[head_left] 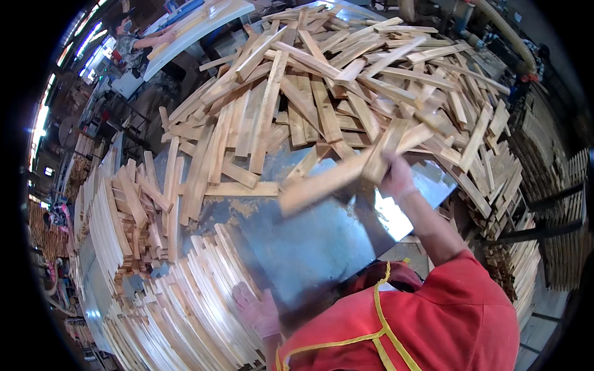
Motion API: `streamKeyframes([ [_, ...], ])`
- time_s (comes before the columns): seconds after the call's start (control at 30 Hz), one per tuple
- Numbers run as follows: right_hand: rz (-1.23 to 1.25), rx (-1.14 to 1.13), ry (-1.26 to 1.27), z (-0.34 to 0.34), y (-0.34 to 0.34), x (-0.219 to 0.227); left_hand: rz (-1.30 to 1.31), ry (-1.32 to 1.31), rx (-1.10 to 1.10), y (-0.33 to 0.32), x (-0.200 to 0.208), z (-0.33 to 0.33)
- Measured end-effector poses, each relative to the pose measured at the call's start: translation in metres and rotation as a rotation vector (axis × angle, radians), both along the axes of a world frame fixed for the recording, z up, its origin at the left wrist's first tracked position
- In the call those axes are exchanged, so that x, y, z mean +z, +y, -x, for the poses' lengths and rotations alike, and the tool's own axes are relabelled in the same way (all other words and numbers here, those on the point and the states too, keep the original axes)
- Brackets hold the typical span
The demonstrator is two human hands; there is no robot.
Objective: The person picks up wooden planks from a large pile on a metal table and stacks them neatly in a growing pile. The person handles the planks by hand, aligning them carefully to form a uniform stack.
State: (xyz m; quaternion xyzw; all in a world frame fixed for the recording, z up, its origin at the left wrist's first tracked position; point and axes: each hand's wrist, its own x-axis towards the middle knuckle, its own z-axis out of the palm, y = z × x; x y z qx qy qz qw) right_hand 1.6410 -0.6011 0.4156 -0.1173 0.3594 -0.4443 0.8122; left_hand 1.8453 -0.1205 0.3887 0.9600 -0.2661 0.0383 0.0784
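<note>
My right hand [398, 176] reaches out over the metal tabletop [303, 241], its fingers closed round a short wooden board [377, 162]. A longer wooden board [325, 180], blurred by motion, crosses under it; I cannot tell whether my hand grips this one too. Just beyond lies a big, jumbled heap of loose boards [322, 102]. My left hand [253, 307] lies with fingers spread against the right end of a row of wooden strips [192, 303], set on edge side by side. It holds nothing.
Stacked boards [133, 204] stand on the left side of the table. Several bundles of thin strips [566, 216] are at the right. At the far left, another person [133, 46] works at a pale table [198, 31]. A thick hose [510, 31] hangs at the back right.
</note>
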Motion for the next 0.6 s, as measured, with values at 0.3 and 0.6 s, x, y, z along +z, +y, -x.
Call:
streamKeyframes([
  [0.3,0.198,0.443,0.498,0.062,0.266,-0.076,0.416,0.485,-0.518,-0.066,0.032,0.045],
  [0.6,0.195,0.959,0.292,0.036,0.288,-0.076,0.414,1.171,-0.182,-0.098,-0.04,0.09],
])
